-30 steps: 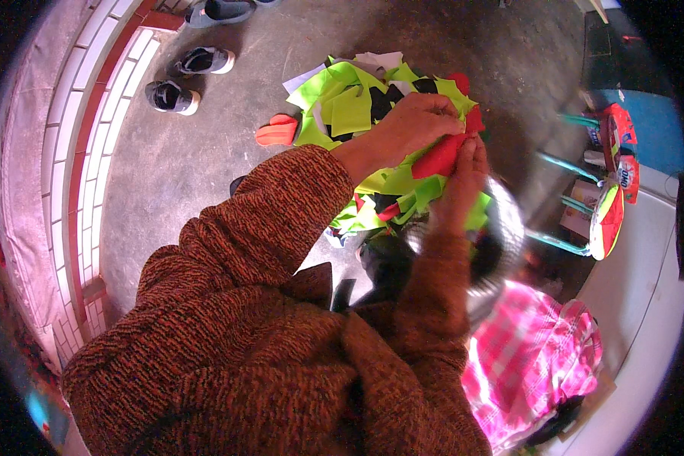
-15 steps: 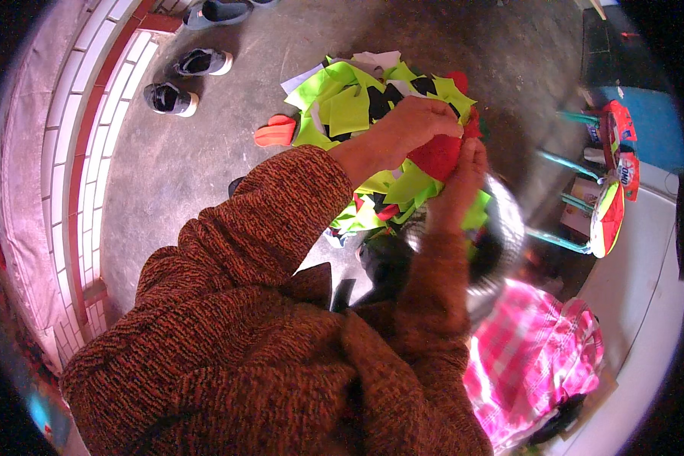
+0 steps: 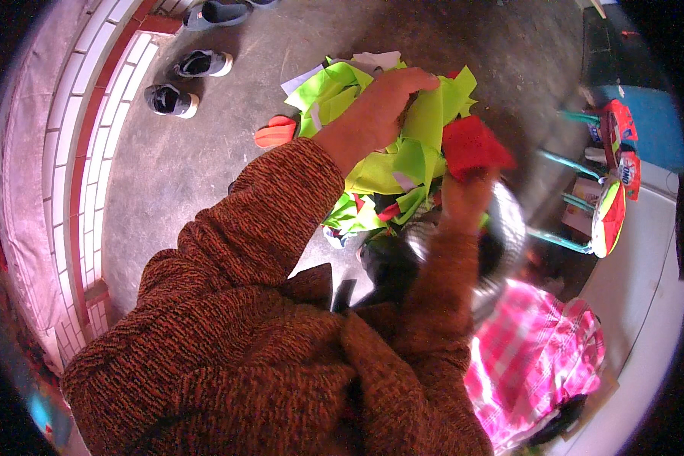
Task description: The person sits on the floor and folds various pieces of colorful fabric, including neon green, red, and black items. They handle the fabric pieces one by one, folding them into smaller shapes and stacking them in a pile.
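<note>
A heap of cloth scraps, mostly bright yellow-green [image 3: 323, 87] with some black, white and red, lies on the floor in front of me. My left hand [image 3: 384, 106] is over the heap, its fingers closed on a yellow-green cloth scrap [image 3: 433, 114] that spreads out below them. To its right, my right hand [image 3: 467, 190] is shut on a red cloth scrap [image 3: 475, 144], held up at the heap's right edge. The red piece hides most of the right fingers.
A shiny round metal thing [image 3: 513, 228] stands beside my right forearm. Pink checked cloth [image 3: 532, 357] lies nearer, at right. A stool with turquoise legs [image 3: 562, 242] is farther right. Shoes [image 3: 172, 100] and an orange-red object [image 3: 275, 131] sit on the floor at left.
My hands have moved apart. The right has drawn the red scrap rightward and nearer me; the left has gone up and left, and yellow-green cloth now covers black pieces there.
</note>
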{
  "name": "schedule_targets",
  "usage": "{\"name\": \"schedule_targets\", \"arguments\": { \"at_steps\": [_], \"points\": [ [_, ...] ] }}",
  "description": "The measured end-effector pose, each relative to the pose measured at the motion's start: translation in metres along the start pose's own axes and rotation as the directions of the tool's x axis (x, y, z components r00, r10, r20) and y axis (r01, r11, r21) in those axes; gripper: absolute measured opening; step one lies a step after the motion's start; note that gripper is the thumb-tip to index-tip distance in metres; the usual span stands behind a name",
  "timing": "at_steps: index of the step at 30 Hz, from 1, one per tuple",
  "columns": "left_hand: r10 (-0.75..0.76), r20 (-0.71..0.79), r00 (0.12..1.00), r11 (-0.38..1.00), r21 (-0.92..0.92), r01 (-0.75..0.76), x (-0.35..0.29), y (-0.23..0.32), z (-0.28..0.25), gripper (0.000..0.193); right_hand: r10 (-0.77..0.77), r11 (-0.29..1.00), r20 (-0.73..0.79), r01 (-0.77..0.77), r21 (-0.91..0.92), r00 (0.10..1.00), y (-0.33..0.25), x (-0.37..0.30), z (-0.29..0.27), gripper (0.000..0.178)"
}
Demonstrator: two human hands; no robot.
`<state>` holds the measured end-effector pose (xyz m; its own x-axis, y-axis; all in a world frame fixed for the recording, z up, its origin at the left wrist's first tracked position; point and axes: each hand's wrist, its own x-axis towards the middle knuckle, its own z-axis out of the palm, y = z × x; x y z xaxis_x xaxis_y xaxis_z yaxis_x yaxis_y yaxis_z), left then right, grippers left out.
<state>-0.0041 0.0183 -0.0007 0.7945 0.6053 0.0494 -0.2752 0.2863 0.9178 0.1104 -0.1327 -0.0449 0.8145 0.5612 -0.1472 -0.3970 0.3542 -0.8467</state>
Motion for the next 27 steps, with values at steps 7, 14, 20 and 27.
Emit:
{"name": "schedule_targets", "arguments": {
  "at_steps": [7,14,20,27],
  "points": [
    [-0.398,-0.056,0.916,0.810,-0.490,0.322,0.003,0.021,0.010,0.032,0.027,0.995,0.148,-0.012,-0.101,0.989,-0.026,-0.012,0.004,0.028],
    [-0.526,-0.010,0.851,0.753,-0.471,0.460,0.003,0.025,0.016,0.030,0.083,0.992,0.087,-0.090,0.088,0.993,-0.019,-0.005,0.007,0.027],
    [-0.446,-0.018,0.895,0.840,-0.352,0.412,-0.001,0.020,0.014,0.028,-0.219,0.909,0.073,0.231,-0.347,0.973,-0.012,-0.004,0.011,0.026],
    [-0.358,0.065,0.932,0.898,-0.250,0.362,-0.004,0.021,0.016,0.024,-0.167,0.761,0.033,0.151,-0.631,0.985,-0.017,-0.016,0.031,0.027]
  ]
}}
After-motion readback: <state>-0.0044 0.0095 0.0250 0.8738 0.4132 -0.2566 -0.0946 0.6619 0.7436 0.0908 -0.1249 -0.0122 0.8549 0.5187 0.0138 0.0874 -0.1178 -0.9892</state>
